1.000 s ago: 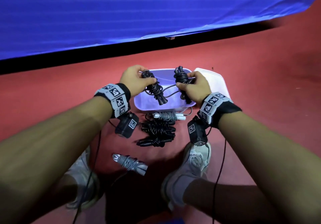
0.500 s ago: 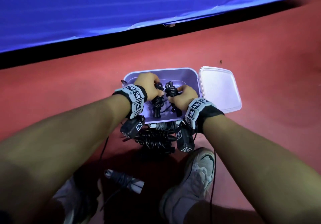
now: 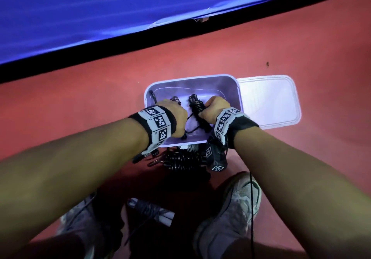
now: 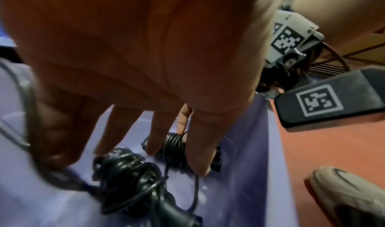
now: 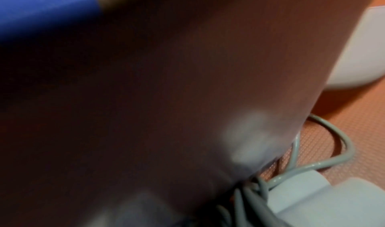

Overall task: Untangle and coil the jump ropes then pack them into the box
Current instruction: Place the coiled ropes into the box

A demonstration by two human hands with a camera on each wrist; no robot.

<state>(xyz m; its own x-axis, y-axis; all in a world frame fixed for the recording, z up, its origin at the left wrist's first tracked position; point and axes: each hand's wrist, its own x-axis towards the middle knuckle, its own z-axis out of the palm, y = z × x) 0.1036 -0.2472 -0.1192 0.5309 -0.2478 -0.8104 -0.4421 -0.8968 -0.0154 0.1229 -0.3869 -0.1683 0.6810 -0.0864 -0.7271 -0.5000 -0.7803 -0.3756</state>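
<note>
**Black rope, lilac box, red floor**

The coiled jump rope [image 3: 197,108] inside the box [image 3: 192,82] is black; the box is pale lilac, and its lid [image 3: 269,102] at 3 o'clock is a whiter lilac. At 6 o'clock of the box lies a pile of black ropes [image 3: 180,160]; further toward 6, a grey rope with white handles [image 3: 152,211]. The floor [image 3: 80,98] is brick red, the tarp [image 3: 100,7] at 12 o'clock deep blue with a black edge. Wristbands [image 3: 158,122] are black, carrying white tiles with black square-code patterns. The shoe [image 3: 236,204] is grey-white.
</note>
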